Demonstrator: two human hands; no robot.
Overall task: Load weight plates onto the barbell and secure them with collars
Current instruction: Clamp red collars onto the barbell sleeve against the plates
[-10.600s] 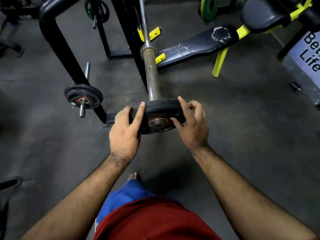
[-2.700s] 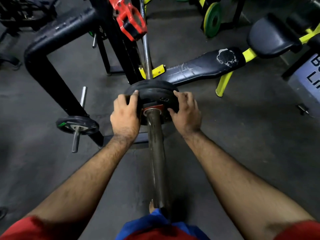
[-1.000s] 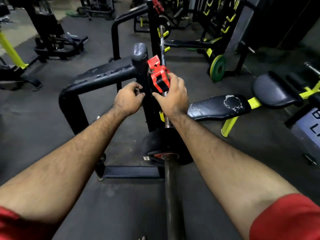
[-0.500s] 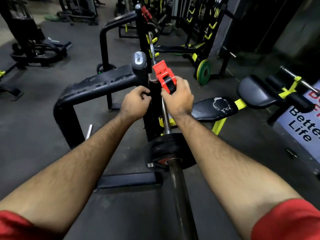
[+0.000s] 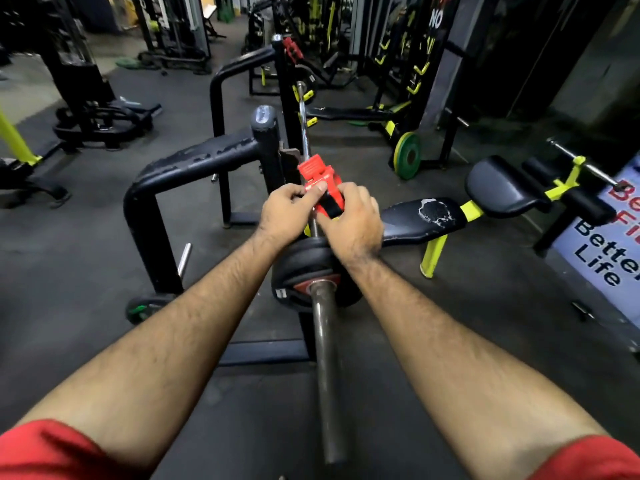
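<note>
Both hands hold a red plastic collar (image 5: 320, 188) above the barbell (image 5: 325, 358), beyond the loaded plate. The left hand (image 5: 289, 211) pinches the collar's ribbed lever edge between thumb and fingers; the right hand (image 5: 353, 220) wraps its black-padded body, grip pressed together around it. The barbell sleeve is a dull, scuffed steel cylinder running toward the camera. One black rubber-coated weight plate (image 5: 304, 275) with a red hub sits on it, its upper rim hidden behind the right wrist. Whether the collar encircles the bar cannot be told. The padded bench (image 5: 426, 218) is black vinyl, torn white in one patch.
</note>
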